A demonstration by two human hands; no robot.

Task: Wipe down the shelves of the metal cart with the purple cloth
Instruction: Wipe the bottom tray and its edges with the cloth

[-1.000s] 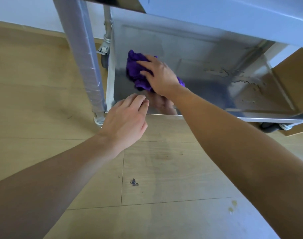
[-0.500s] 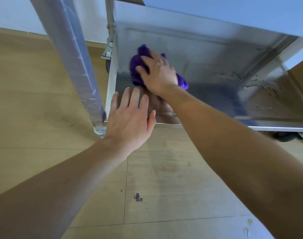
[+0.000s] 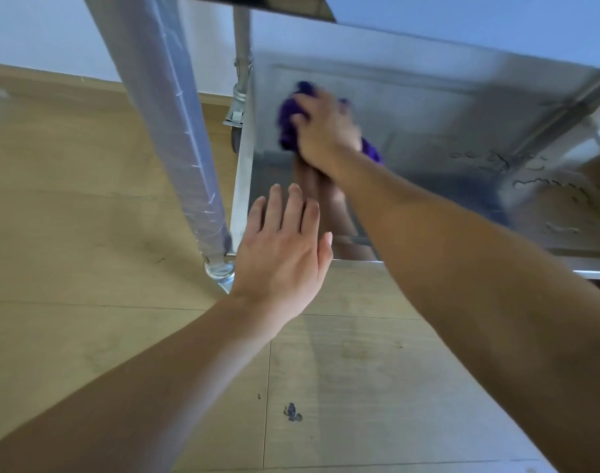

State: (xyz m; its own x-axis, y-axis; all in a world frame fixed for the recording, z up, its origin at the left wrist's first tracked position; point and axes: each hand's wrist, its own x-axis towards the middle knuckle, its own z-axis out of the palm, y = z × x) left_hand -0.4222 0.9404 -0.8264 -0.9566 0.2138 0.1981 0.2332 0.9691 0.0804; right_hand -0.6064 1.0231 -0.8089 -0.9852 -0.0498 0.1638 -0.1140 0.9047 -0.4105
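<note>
While right hand (image 3: 326,131) presses purple cloth (image 3: 286,126), shelf (image 3: 445,131) rightward bare.

A wooden floor (image 3: 87,233) spreads below the fingers, with a dark stain (image 3: 293,413) on it well behind them; a white wall (image 3: 36,29) stands beyond.

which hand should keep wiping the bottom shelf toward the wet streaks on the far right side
The right hand. It already presses the purple cloth on the bottom shelf, and the wet streaks lie on its side. The left hand is open and empty at the shelf's near edge.
</note>
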